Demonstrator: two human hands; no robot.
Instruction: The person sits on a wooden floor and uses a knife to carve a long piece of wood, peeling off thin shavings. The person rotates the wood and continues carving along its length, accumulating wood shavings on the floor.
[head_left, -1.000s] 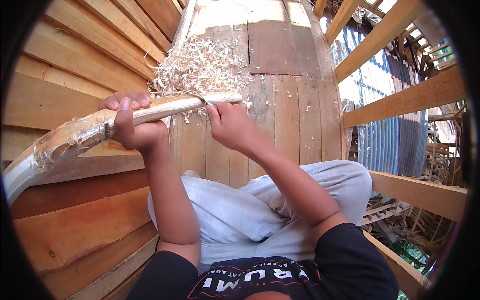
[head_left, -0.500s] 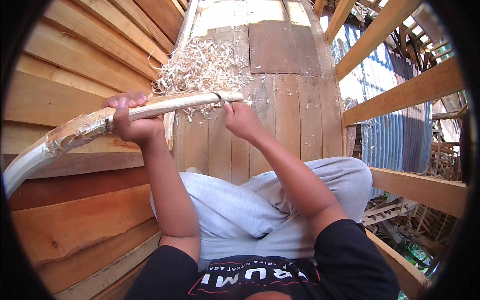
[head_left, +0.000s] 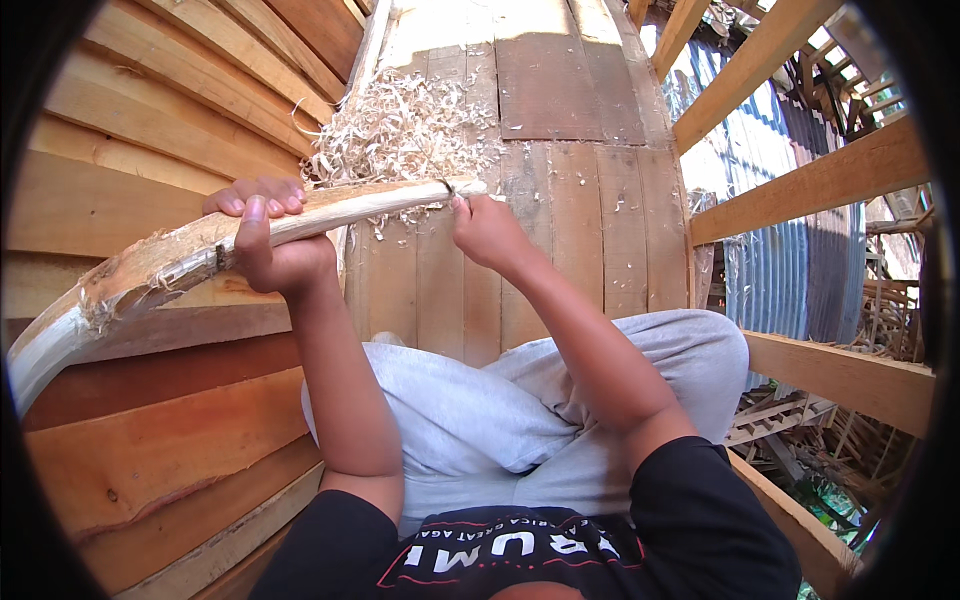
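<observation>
Bent stick (head_left: 370, 203) runs left to right | left hand (head_left: 284, 264) grips it | right hand (head_left: 490, 234) — by right tip (head_left: 473, 187) — holds thin blade (head_left: 447, 187)

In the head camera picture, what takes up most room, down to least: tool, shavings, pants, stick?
1. Pants
2. Stick and shavings: too alike to rank
3. Tool: smallest, only a dark sliver shows

Two hands (head_left: 285, 262) (head_left: 490, 235); one curved pole (head_left: 360, 203); one dark blade (head_left: 447, 186); one shavings heap (head_left: 400, 130).
</observation>
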